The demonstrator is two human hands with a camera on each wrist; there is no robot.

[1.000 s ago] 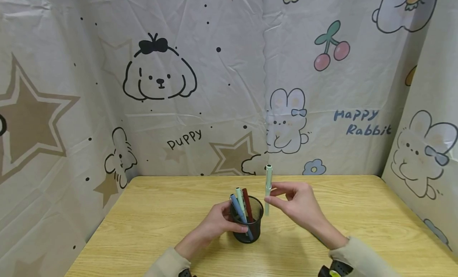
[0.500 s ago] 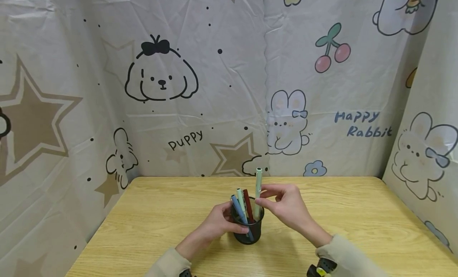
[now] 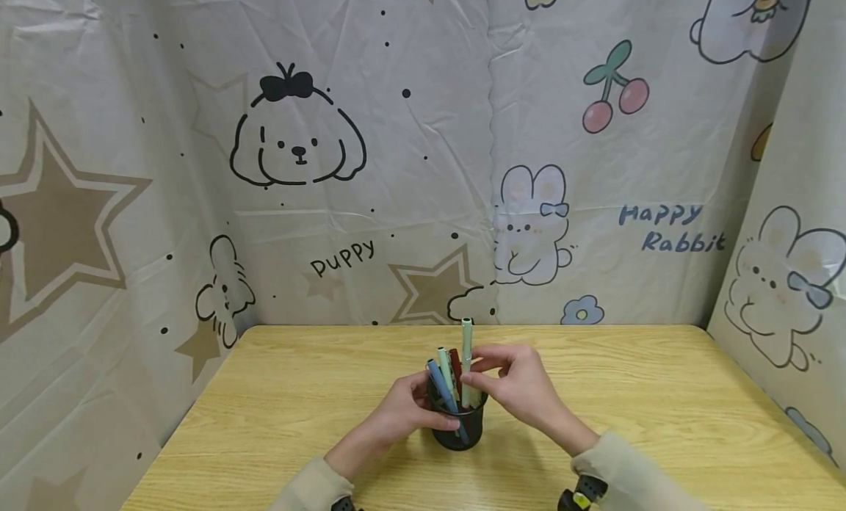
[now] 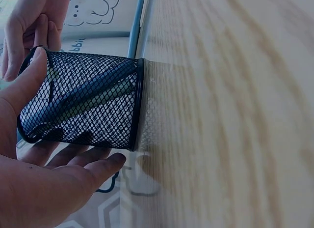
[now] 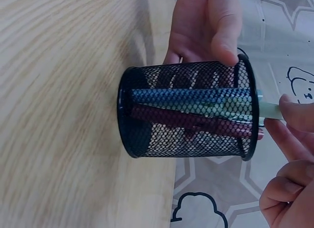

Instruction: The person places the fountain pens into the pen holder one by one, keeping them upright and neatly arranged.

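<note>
A black mesh pen holder (image 3: 457, 436) stands upright on the table. My left hand (image 3: 396, 412) grips it from the left, thumb across the near side and the other fingers behind, as the left wrist view also shows. Between thumb and fingertips my right hand (image 3: 525, 390) pinches a light green pen (image 3: 467, 336). It is nearly upright, its lower end inside the holder's rim. A blue pen (image 3: 439, 382), a second light green pen (image 3: 444, 360) and a dark red pen (image 3: 454, 358) lean in the holder. Through the mesh in the right wrist view, their lower parts show.
The wooden table (image 3: 297, 393) extends to both sides of the holder. Behind it and along the sides hangs a pale printed curtain (image 3: 396, 129) with cartoon animals and stars. Beige sleeves (image 3: 634, 470) and dark wrist straps are at the bottom.
My right hand has carried the light green pen left and down, from beside the pen holder to inside its rim. The left hand has stayed on the holder.
</note>
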